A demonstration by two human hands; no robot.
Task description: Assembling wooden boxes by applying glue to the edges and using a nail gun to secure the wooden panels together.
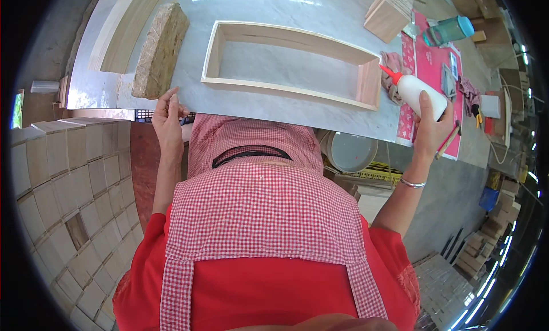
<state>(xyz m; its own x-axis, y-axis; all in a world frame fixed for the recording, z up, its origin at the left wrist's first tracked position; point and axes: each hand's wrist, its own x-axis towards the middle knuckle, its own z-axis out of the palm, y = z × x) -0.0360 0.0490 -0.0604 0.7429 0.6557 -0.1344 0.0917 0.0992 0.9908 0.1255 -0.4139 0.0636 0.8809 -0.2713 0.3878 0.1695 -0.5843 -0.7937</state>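
My right hand [433,118] is closed around a white squeeze bottle [420,93] with a red pointed nozzle. The bottle is tilted, its nozzle tip close to the right end of a long open wooden frame [291,92]; whether they touch I cannot tell. The frame lies on the grey table [286,116], and a whitish line shows along parts of its upper rim. By the table's front edge my left hand [167,115] is open, fingers loosely bent, with nothing seen in it. Just beyond its fingertips lies a rough brown block [161,50].
Pale boards [127,28] lie at the far left, stacked wood pieces [390,13] at the back right. A teal bottle [449,31] and a crumpled cloth [392,73] are by a pink sheet [423,30]. Stacked wooden blocks [74,205] stand left; a round bucket [353,152] is below the table.
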